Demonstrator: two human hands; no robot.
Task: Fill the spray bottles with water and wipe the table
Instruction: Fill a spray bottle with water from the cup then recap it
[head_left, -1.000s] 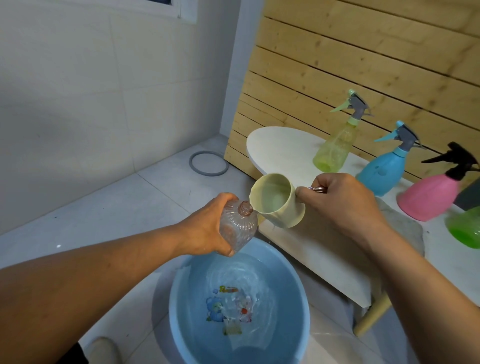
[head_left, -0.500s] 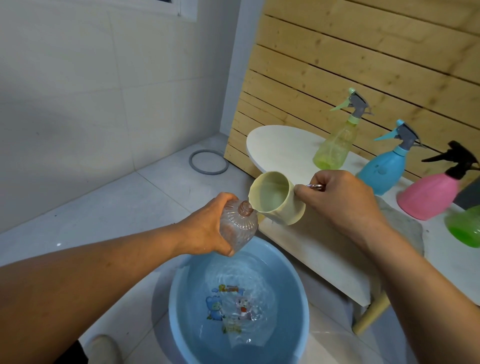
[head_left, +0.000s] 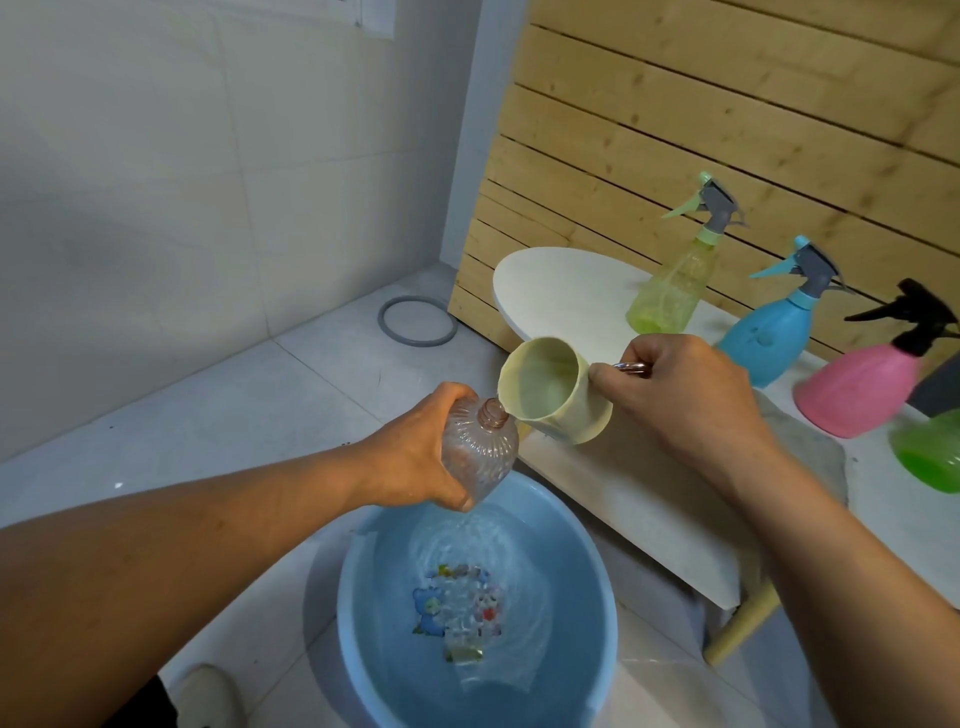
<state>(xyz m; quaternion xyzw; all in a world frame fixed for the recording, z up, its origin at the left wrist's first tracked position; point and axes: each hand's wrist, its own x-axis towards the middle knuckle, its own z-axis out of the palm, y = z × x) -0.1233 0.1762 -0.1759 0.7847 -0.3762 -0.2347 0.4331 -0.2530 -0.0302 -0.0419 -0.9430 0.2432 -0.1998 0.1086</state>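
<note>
Left hand (head_left: 415, 452) grips a clear ribbed bottle (head_left: 480, 452), uncapped and tilted, above a blue basin (head_left: 597, 587) of water on the floor. Right hand (head_left: 680, 400) grips the handle of a cream cup (head_left: 550, 397), tipped with its lip at the bottle's neck. 4 spray bottles stand on the white desk (head_left: 566, 280): yellow-green (head_left: 670, 291), blue (head_left: 769, 338), pink (head_left: 857, 389), green (head_left: 930, 457).

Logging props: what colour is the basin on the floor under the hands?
Light blue round plastic basin, cartoon print on its bottom; head view.
</note>
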